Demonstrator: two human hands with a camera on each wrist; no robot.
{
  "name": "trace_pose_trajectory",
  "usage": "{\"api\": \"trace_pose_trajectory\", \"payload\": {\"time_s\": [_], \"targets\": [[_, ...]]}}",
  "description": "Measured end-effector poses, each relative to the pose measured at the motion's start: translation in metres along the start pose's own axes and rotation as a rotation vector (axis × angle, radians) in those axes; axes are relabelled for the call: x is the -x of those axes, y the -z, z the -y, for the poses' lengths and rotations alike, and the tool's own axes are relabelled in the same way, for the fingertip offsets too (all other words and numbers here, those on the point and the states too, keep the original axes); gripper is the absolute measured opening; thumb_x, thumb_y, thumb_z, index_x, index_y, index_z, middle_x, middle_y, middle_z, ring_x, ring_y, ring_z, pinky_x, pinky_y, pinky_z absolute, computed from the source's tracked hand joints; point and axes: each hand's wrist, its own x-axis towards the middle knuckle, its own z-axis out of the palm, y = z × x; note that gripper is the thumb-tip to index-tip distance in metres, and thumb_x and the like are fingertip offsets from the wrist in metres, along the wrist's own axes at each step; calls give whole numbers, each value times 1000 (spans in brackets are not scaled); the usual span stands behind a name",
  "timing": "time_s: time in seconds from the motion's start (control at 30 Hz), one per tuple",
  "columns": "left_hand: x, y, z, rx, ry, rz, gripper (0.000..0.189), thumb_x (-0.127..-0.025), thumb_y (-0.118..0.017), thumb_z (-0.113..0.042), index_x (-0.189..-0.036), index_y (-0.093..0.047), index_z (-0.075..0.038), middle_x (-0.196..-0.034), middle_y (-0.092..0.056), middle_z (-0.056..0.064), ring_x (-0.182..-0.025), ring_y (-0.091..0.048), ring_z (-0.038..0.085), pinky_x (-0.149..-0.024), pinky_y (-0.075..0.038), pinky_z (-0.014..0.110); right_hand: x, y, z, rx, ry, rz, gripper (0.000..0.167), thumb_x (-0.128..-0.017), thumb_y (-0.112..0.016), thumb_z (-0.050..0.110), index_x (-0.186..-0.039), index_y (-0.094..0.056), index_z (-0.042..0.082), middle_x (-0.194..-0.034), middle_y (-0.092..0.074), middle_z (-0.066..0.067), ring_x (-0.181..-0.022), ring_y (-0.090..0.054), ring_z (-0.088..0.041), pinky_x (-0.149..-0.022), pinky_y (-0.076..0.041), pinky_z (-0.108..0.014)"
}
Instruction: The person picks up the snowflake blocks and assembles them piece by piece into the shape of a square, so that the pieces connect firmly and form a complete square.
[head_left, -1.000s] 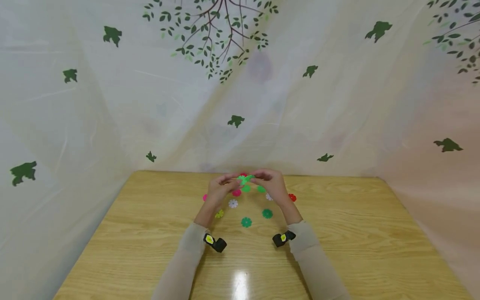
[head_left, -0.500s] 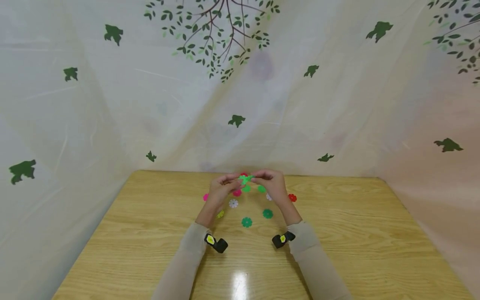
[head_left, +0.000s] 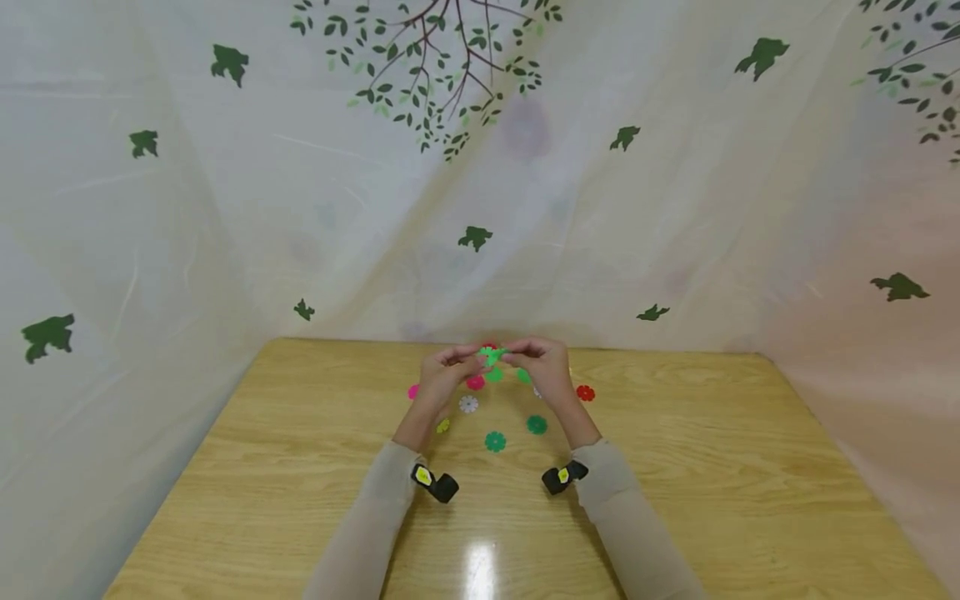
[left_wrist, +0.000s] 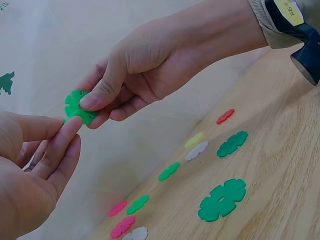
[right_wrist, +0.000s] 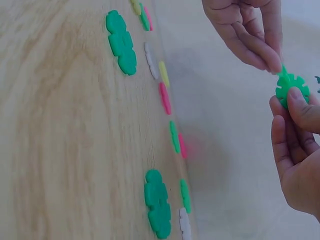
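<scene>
Both hands meet above the far part of the table, each pinching a bright green plastic flower-shaped disc. My right hand (head_left: 546,371) has its thumb on the face of one notched green disc (left_wrist: 74,102). Between the thumb and fingers of my left hand (head_left: 442,375) is a second green disc (right_wrist: 283,73), seen edge-on in the right wrist view and largely hidden by the fingers. The two discs meet at their edges, and I cannot tell whether their notches interlock. Loose discs lie below, among them a dark green one (head_left: 495,441) and a white one (head_left: 468,404).
More flower discs lie scattered on the wooden table (head_left: 300,467): a red one (head_left: 586,392), a yellow one (head_left: 443,426), another dark green one (head_left: 537,425) and a pink one (left_wrist: 122,227). A pale printed curtain (head_left: 375,250) surrounds the table's back and sides.
Both hands stay joined at the green discs with only slight finger movement. The head view has tilted a little, so the scene sits slightly higher.
</scene>
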Motion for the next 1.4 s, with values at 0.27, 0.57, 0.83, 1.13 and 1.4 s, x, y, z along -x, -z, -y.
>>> {"api": "trace_pose_trajectory", "payload": {"time_s": [0.27, 0.57, 0.83, 1.13, 1.4], "targets": [[2, 0, 1, -21, 1, -5, 29, -91, -69, 4, -120, -67, 11, -80, -67, -4, -75, -72, 9, -87, -61, 35, 2, 1, -1, 34, -42, 13, 4, -87, -76, -5, -90, -76, -8, -84, -78, -4, -72, -70, -5, -66, -59, -23], [-1, 10, -1, -79, 32, 31, 28, -95, -67, 1, -122, -64, 9, -83, -66, -5, -75, -70, 7, -79, -60, 23, 1, 5, 0, 143, -103, 152, 20, -89, -78, 7, -105, -75, -5, -100, -75, -23, -79, -69, -7, -72, -58, -21], [-6, 20, -4, -71, 59, 5, 32, -97, -65, -2, -127, -64, 8, -88, -68, -2, -90, -75, 22, -81, -60, 24, 2, 11, 1, 283, -203, 389, 30, -89, -77, 2, -115, -69, -11, -99, -76, -22, -86, -72, -12, -78, -58, -23], [-5, 23, -6, -63, 85, -9, 34, -98, -64, -2, -130, -63, 8, -90, -70, -5, -78, -71, 8, -79, -60, 22, 19, 10, 9, 465, -195, 880, 26, -86, -81, 7, -108, -73, -4, -86, -74, -9, -77, -65, -6, -73, -56, -22], [-5, 25, -6, -88, 82, 5, 35, -97, -66, -5, -130, -63, 7, -93, -68, -2, -95, -74, 23, -99, -57, 41, 29, 4, 5, 498, -190, 937, 25, -79, -86, 5, -101, -75, 1, -80, -64, -4, -73, -53, -7, -65, -47, -19]]}}
